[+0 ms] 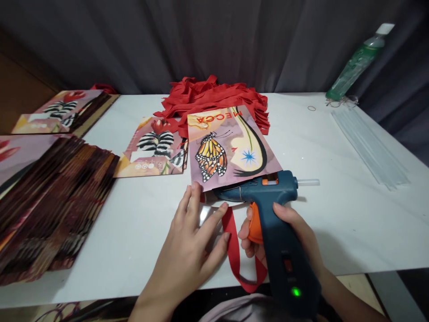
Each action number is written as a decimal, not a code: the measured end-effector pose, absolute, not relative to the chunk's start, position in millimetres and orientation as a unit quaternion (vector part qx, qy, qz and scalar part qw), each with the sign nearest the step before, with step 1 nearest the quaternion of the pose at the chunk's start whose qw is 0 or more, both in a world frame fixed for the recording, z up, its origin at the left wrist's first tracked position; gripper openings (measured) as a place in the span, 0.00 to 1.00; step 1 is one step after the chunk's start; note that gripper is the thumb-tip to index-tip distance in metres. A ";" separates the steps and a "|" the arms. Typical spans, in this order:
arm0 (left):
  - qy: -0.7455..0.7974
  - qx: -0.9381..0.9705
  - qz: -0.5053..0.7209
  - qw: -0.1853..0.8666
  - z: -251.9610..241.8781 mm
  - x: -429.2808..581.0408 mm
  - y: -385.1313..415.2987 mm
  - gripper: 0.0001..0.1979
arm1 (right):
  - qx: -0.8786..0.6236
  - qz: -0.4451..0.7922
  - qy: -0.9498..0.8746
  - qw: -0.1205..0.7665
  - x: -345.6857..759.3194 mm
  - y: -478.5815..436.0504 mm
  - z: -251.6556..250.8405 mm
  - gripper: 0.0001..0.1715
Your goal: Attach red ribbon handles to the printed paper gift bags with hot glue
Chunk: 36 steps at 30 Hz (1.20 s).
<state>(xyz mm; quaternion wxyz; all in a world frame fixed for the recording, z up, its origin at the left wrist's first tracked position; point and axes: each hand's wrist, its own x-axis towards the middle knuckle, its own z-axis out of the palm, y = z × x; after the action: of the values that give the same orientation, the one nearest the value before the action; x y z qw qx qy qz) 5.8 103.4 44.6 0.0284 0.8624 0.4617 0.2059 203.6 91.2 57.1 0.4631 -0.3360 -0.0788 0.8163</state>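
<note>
My right hand (295, 235) is wrapped round the handle of a dark teal hot glue gun (278, 214), a finger on its orange trigger; the nozzle points left toward the near edge of a flat paper bag printed with a butterfly (228, 150). A clear glue stick juts from the gun's back. My left hand (191, 243) lies flat with fingers spread on the bag's near edge, beside a red ribbon loop (236, 250) that runs from under the bag to the table's front edge.
A heap of red ribbons (214, 96) lies behind the bag. A zebra-print bag (154, 147) sits to its left, stacked flat bags (50, 197) at the far left. Clear glue sticks (368, 145) and a green bottle (355, 62) are at the right on the white table (335, 214).
</note>
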 end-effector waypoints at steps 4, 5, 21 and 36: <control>0.464 0.861 0.208 0.031 44.7 6.5 103.6 0.22 | -0.333 0.820 -0.082 0.458 203.4 92.1 57.3 0.25; 0.463 0.861 0.209 0.031 44.8 6.7 103.7 0.22 | -0.334 0.821 -0.080 0.457 203.4 92.0 57.5 0.25; 0.463 0.862 0.204 0.005 43.8 7.4 106.4 0.23 | -0.350 0.828 -0.097 0.427 210.4 91.8 57.1 0.28; 0.471 0.856 0.211 0.028 45.2 8.2 105.8 0.22 | -0.340 0.824 -0.100 0.442 213.6 95.4 51.7 0.25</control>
<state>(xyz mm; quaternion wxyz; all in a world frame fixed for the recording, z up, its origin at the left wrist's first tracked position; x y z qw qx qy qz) 8.2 105.8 45.2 0.0278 0.8563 0.4706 0.2112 213.6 95.4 51.7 0.4422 -0.3397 -0.1002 0.8240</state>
